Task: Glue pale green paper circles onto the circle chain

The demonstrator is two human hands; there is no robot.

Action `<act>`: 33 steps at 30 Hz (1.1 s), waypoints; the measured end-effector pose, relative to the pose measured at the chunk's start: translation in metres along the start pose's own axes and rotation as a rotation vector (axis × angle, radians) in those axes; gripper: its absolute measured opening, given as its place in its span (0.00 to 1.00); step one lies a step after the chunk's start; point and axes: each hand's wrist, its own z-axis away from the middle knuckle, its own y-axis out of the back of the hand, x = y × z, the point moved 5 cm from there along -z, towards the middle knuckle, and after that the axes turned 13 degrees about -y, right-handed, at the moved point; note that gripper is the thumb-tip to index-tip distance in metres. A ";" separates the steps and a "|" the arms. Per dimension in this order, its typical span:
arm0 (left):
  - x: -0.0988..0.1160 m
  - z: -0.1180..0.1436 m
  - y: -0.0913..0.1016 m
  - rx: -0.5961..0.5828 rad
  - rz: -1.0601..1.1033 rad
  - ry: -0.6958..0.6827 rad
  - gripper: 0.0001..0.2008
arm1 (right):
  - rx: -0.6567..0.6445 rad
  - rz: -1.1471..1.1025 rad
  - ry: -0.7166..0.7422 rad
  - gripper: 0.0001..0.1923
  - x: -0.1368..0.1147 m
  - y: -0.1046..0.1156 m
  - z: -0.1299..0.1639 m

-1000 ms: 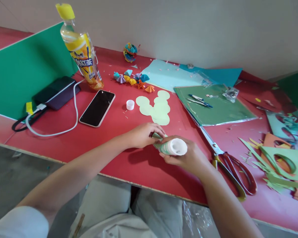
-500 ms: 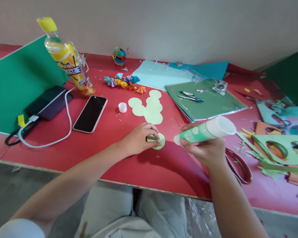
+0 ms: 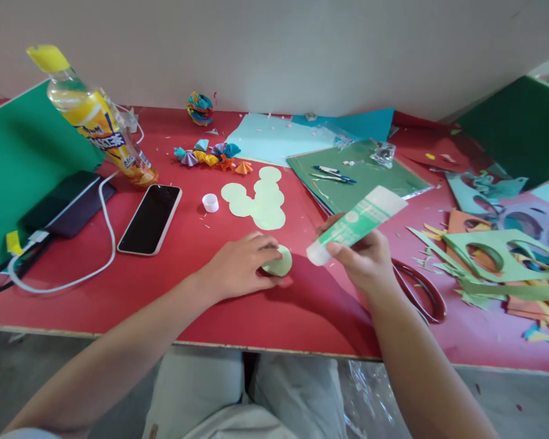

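My left hand (image 3: 238, 268) presses a folded pale green paper circle (image 3: 280, 263) down on the red table (image 3: 165, 292). My right hand (image 3: 363, 259) grips a green and white glue stick (image 3: 357, 222), tilted with its uncapped tip pointing down-left, a short way from the folded circle. A small white cap (image 3: 210, 202) lies beyond my left hand. Several flat pale green paper circles (image 3: 258, 198) lie overlapped behind the folded one.
A phone (image 3: 150, 218), a power bank with white cable (image 3: 64, 210) and a leaning drink bottle (image 3: 96, 125) stand left. Small folded paper fans (image 3: 210, 155) lie at the back. Red-handled scissors (image 3: 421, 292), green paper sheets with pens (image 3: 348, 174) and cut scraps (image 3: 498, 268) fill the right.
My right hand drew the glue stick away from the folded circle to the right, then tilted its tip down towards it. My left hand stayed on the circle.
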 end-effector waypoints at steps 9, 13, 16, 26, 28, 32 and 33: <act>-0.008 0.008 0.010 -0.082 0.125 -0.042 0.09 | 0.033 -0.364 -0.183 0.16 0.011 0.006 -0.007; -0.003 0.008 0.010 -0.075 0.021 -0.101 0.10 | -0.006 -0.371 -0.187 0.15 0.006 0.002 -0.006; 0.000 0.006 0.005 -0.058 -0.012 -0.126 0.10 | -0.037 -0.369 -0.197 0.16 0.003 -0.001 -0.005; -0.009 -0.005 -0.008 0.154 0.383 0.055 0.05 | -0.045 0.000 -0.010 0.13 -0.006 -0.001 0.003; -0.012 -0.004 -0.007 0.147 0.444 0.047 0.05 | -0.151 0.210 0.066 0.13 -0.011 -0.009 0.009; -0.015 -0.003 -0.007 0.144 0.487 0.024 0.06 | -0.323 0.422 0.174 0.15 -0.017 -0.025 0.020; -0.016 -0.003 -0.007 0.145 0.488 0.028 0.06 | -0.342 0.435 0.206 0.16 -0.018 -0.029 0.022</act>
